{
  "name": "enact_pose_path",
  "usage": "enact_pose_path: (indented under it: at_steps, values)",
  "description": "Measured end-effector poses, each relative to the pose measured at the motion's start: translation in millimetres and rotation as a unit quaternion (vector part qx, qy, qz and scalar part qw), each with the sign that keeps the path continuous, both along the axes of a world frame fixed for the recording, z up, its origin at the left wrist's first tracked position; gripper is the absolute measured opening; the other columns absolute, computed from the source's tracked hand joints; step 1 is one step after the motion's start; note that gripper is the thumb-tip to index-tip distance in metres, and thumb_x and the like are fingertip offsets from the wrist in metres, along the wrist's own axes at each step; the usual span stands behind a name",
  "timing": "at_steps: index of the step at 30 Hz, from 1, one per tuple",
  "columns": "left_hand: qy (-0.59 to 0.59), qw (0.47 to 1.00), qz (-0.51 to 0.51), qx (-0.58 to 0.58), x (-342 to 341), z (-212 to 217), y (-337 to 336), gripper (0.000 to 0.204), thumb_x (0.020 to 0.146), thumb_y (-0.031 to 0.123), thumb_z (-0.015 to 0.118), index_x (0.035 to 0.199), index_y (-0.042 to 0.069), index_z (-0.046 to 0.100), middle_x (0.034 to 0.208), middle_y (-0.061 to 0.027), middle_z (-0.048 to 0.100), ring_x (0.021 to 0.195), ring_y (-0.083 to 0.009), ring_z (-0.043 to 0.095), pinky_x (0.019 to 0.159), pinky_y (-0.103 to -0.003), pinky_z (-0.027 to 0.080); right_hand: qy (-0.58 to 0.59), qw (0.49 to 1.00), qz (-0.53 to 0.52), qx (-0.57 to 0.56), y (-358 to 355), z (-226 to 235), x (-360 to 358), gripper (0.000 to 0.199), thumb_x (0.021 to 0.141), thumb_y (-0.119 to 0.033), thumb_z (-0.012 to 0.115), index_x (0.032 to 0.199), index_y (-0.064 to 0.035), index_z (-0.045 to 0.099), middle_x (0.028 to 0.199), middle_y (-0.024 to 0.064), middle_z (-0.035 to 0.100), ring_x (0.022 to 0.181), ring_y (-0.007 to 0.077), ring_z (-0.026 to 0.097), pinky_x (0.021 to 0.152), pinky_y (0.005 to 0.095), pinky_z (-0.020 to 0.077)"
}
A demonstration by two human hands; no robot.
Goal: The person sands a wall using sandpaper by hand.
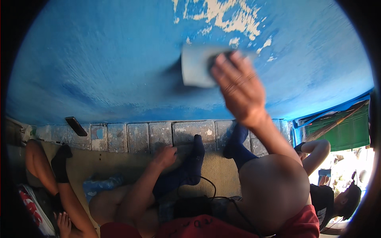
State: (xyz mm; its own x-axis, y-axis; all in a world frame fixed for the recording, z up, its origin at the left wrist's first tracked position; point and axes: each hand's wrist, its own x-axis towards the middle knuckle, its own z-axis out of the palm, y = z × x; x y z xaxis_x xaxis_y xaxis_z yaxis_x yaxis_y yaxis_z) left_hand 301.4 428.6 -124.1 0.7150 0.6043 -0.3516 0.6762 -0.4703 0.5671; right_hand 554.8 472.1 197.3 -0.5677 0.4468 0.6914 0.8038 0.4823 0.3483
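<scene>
My right hand (242, 89) is raised against a blue wall (111, 59), its fingers stretched over a pale, stiff sheet (196, 67) that looks like sandpaper. The sheet's left end curls away from the wall and casts a shadow. Motion blurs both the hand and the sheet. Just above them, the blue paint is broken by cream-white bare patches (230, 16). Lower down, my left hand (166, 155) hangs in front of my left leg, fingers curled in, with nothing visible in them.
Paint-spotted paving blocks (139, 137) line the wall's foot, and a dark phone (76, 126) leans there. My feet in blue socks (194, 158) reach toward the blocks. One person's bent legs (73, 194) are at left; another person (333, 198) sits at right, near a green panel (341, 133).
</scene>
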Motion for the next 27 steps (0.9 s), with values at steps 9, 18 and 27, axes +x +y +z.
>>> enact_pose_path:
  at_steps: [9, 18, 27]
  values:
    - [-0.044, 0.999, 0.0, 0.006, 3, 4, 3, 0.016, 0.088, 0.021, 0.069, 0.097, 0.008, 0.066, 0.107, -0.016, 0.065, 0.104, -0.0397, 0.064, 0.089, -0.049, 0.052, 0.032, 0.998, -0.051, -0.016, -18, -37, 13, 0.04, 0.08, 0.006, 0.067, 0.118, -0.0039, 0.072, 0.128, 0.0146, 0.067, 0.126, 0.035, 0.06, 0.105, 0.0498, 0.0471]
    - [-0.076, 0.996, -0.001, 0.035, -1, -2, -1, 0.012, 0.086, 0.017, 0.068, 0.091, 0.007, 0.064, 0.096, -0.0159, 0.063, 0.098, -0.0392, 0.062, 0.083, -0.05, 0.05, 0.044, 0.997, -0.029, -0.064, -17, -43, 20, 0.04, 0.078, 0.008, 0.067, 0.117, -0.0018, 0.072, 0.131, 0.016, 0.066, 0.127, 0.036, 0.059, 0.106, 0.0501, 0.0465]
    - [-0.008, 1.0, -0.014, 0.01, 5, 19, 3, 0.02, 0.089, 0.022, 0.066, 0.106, 0.011, 0.065, 0.122, -0.0158, 0.065, 0.111, -0.038, 0.062, 0.094, -0.049, 0.051, 0.06, 0.997, -0.026, 0.051, -11, -32, 32, 0.041, 0.079, 0.009, 0.067, 0.119, -0.0026, 0.072, 0.128, 0.0161, 0.067, 0.126, 0.0359, 0.059, 0.105, 0.0511, 0.0474]
